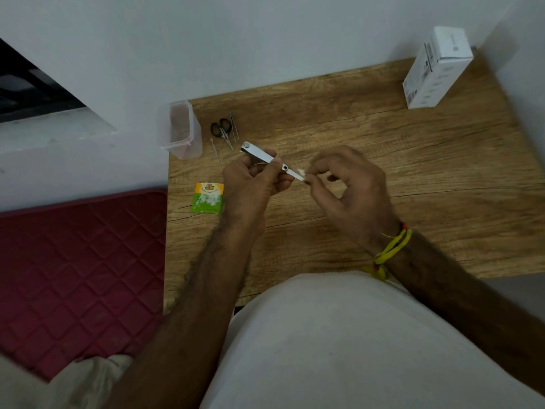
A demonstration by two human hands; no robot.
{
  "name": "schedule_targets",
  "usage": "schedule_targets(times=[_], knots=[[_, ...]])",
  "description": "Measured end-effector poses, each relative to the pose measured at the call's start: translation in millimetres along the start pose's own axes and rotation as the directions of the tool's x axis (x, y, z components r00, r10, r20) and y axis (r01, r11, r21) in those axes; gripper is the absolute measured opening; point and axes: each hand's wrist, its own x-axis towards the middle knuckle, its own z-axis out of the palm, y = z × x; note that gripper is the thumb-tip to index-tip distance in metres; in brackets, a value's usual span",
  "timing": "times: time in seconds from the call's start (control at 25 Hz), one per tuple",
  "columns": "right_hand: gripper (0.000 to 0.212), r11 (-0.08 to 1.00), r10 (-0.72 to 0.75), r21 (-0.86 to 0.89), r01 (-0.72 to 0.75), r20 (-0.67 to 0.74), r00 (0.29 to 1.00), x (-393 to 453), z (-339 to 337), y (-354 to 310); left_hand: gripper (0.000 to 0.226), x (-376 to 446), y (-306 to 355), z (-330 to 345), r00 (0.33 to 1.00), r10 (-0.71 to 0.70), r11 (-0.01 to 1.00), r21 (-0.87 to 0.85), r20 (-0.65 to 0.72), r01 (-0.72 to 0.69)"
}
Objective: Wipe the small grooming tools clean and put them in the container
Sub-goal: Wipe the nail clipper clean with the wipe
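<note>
Two hands meet just right of the clear container (180,129): my left hand (250,184) grips the nail clipper (265,157) by its body, and my right hand (348,184) pinches a bit of white cotton (301,172) on its folded-out file. Stiff, light and probably slick steel, it is best held by its flat sides. Scissors (222,129) and thin picks lie beside the container, whose open mouth sits near the table (383,160) edge.
</note>
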Motion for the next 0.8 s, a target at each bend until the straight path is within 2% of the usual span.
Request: schedule_targets(times=[0.12, 0.24, 0.32, 0.4, 0.48, 0.52, 0.56, 0.6, 0.64, 0.68, 0.72, 0.76, 0.8], knots=[[0.007, 0.999, 0.021, -0.052, -0.012, 0.193, 0.981, -3.7, 9.8, 0.6, 0.016, -3.9, -1.9, 4.6, 1.0, -0.011, 1.0, 0.004, 0.005, 0.011], [0.006, 0.998, 0.059, 0.018, -0.065, 0.211, 0.976, -6.7, 10.6, 4.6, 0.035, -3.4, -0.1, 4.0, 1.0, -0.004, 1.0, 0.004, -0.014, 0.004], [0.006, 0.974, 0.178, 0.102, -0.201, 0.203, 0.963, -6.1, 7.3, 2.6, 0.049, -2.4, -1.7, 2.0, 1.0, 0.004, 0.999, -0.048, -0.004, -0.004], [0.004, 0.889, 0.354, 0.212, -0.405, 0.24, 0.904, -3.8, 2.9, -0.3, 0.051, -0.7, -3.4, 0.0, 1.0, 0.001, 0.985, -0.172, 0.015, 0.001], [0.002, 0.76, 0.449, 0.355, -0.544, 0.319, 0.835, 0.2, -1.4, -6.1, 0.043, 5.0, -4.2, -2.4, 0.998, -0.032, 0.941, -0.336, 0.052, 0.047], [0.005, 0.648, 0.487, 0.458, -0.609, 0.366, 0.793, 1.7, -2.3, -8.8, 0.036, 8.0, -4.2, -4.8, 0.996, -0.043, 0.91, -0.409, 0.08, 0.072], [0.01, 0.464, 0.534, 0.569, -0.678, 0.431, 0.727, 3.9, -2.5, -12.2, 0.031, 9.9, -4.6, -7.7, 0.993, -0.039, 0.878, -0.471, 0.112, 0.087], [0.017, 0.234, 0.572, 0.646, -0.726, 0.513, 0.64, 6.3, -3.0, -14.4, 0.028, 11.3, -5.5, -10.8, 0.989, -0.023, 0.849, -0.519, 0.145, 0.096], [0.024, 0.037, 0.593, 0.67, -0.741, 0.582, 0.556, 8.3, -4.1, -14.8, 0.026, 11.9, -6.4, -12.5, 0.985, -0.006, 0.83, -0.549, 0.174, 0.102], [0.029, -0.085, 0.602, 0.664, -0.743, 0.629, 0.493, 9.4, -5.4, -13.3, 0.024, 11.9, -6.5, -12.8, 0.982, 0.006, 0.832, -0.546, 0.187, 0.099], [0.028, -0.133, 0.605, 0.641, -0.756, 0.657, 0.45, 10.0, -6.5, -12.2, 0.021, 11.7, -6.7, -11.9, 0.984, 0.008, 0.855, -0.512, 0.179, 0.086], [0.023, -0.123, 0.613, 0.614, -0.779, 0.665, 0.427, 10.1, -6.9, -11.1, 0.017, 11.3, -6.1, -10.3, 0.989, 0.01, 0.888, -0.456, 0.148, 0.059], [0.017, -0.064, 0.632, 0.586, -0.808, 0.651, 0.422, 9.5, -5.5, -9.9, 0.014, 11.0, -5.7, -8.7, 0.995, 0.014, 0.922, -0.387, 0.101, 0.027]])
